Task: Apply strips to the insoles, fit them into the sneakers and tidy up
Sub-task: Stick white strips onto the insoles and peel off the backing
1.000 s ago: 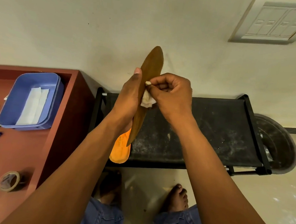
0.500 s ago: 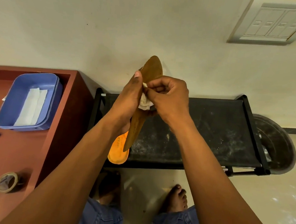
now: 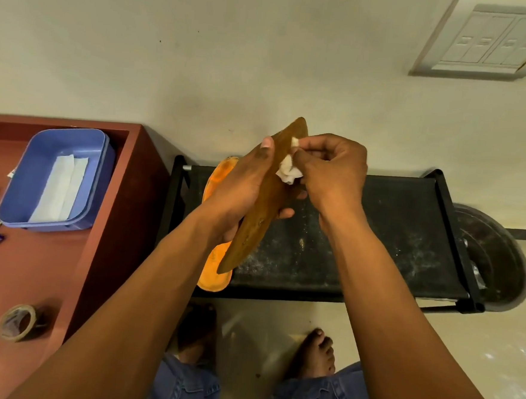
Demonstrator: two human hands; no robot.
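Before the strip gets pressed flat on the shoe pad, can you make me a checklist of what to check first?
1. Brown insole held steady: ok, the left hand grips it around its middle.
2. White strip in hand: ok, the right hand pinches it against the insole's upper half.
3. Strip flat, no wrinkles: not ok, it looks crumpled.
4. Sticky side facing the insole: cannot tell.
5. Second insole ready: ok, the orange insole sits behind the brown one, also in the left hand.
6. More strips handy: ok, white strips lie in the blue tray.
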